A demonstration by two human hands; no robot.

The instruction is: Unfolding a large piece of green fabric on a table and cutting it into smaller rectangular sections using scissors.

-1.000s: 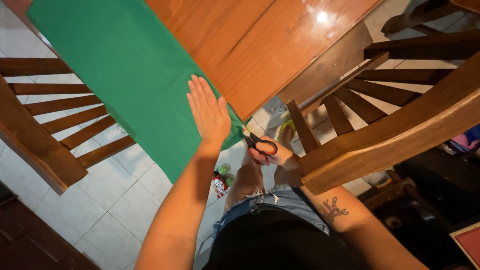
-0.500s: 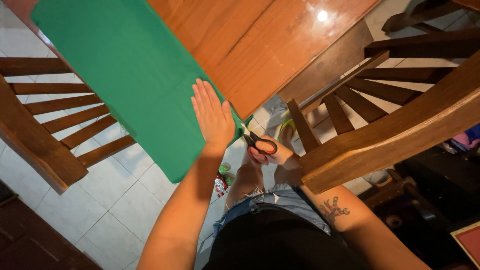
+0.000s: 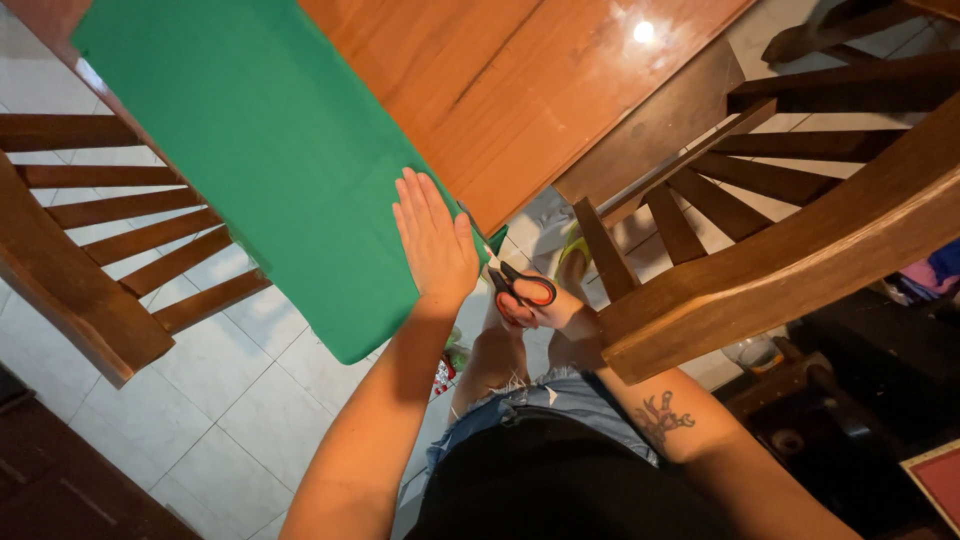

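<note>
Shown: my left hand (image 3: 432, 238) lies flat and spread on the green sheet (image 3: 270, 170) overhanging the counter (image 3: 520, 90); my right hand (image 3: 545, 312), grip closed around scissors (image 3: 515, 285), should cut steadily alongside.

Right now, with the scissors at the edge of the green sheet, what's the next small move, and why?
Probably close the scissors for a short snip. The right hand holds them at the green sheet edge, while the left hand lies flat on the sheet, steadying it where it overhangs the wooden table.
</note>
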